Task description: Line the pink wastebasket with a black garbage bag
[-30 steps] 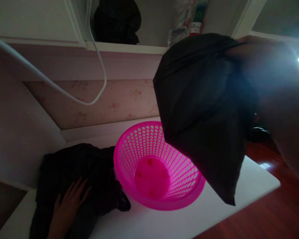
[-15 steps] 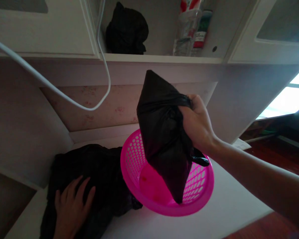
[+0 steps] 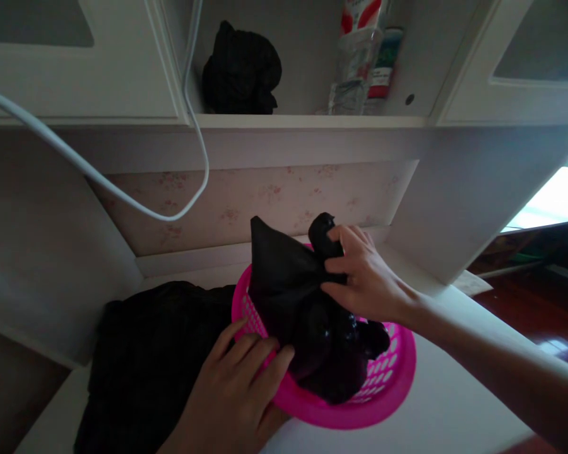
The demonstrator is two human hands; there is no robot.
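moved: black bag [image 3: 307, 315] now lowered into pink basket [image 3: 388, 391] | right hand [image 3: 364, 284] pinches it | left hand [image 3: 236, 391] on rim, grip unclear

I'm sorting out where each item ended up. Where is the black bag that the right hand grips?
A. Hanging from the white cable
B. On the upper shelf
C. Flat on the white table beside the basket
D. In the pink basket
D: the black bag sits inside the pink basket, with the right hand gripping its top.
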